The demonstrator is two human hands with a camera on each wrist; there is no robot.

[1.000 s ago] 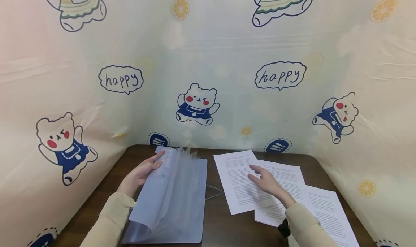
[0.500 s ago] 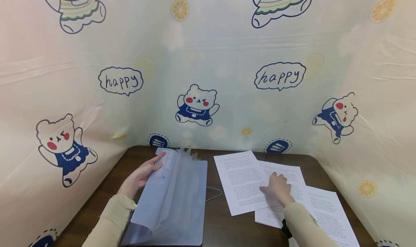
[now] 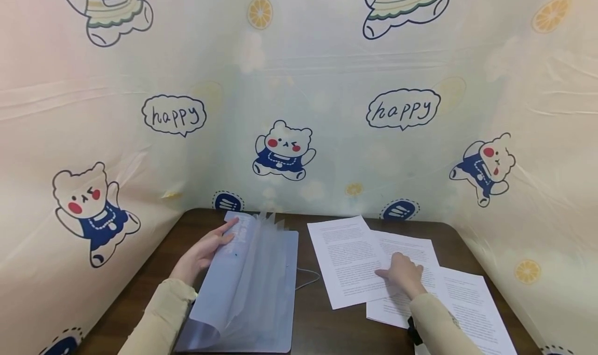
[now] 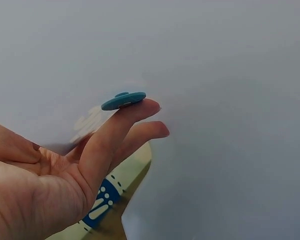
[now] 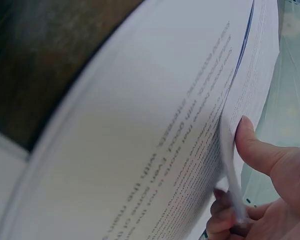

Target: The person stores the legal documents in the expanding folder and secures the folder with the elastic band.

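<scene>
A blue translucent expanding file (image 3: 280, 303) stands partly open on the left side of the table, with several clear pockets (image 3: 259, 282) fanned inside. My left hand (image 3: 198, 254) holds its curled front cover (image 3: 219, 277) by the far left part. Close up in the left wrist view, a teal button (image 4: 123, 101) on the cover lies against a fingertip. Over the printed papers, my right hand (image 3: 405, 274) pinches the right edge of the leftmost paper (image 3: 343, 256). In the right wrist view the thumb presses on one side of the paper's edge, with fingers curled behind it.
Two more printed papers, a middle one (image 3: 420, 246) and a right one (image 3: 472, 292), overlap to the right on the dark wooden table (image 3: 322, 334). A thin cord (image 3: 308, 280) loops out from the file's right side. A patterned curtain (image 3: 327, 152) surrounds the table.
My right hand has moved right and down from above the leftmost paper to its right edge, and its fingers have curled in. The left hand and the file stay about the same.
</scene>
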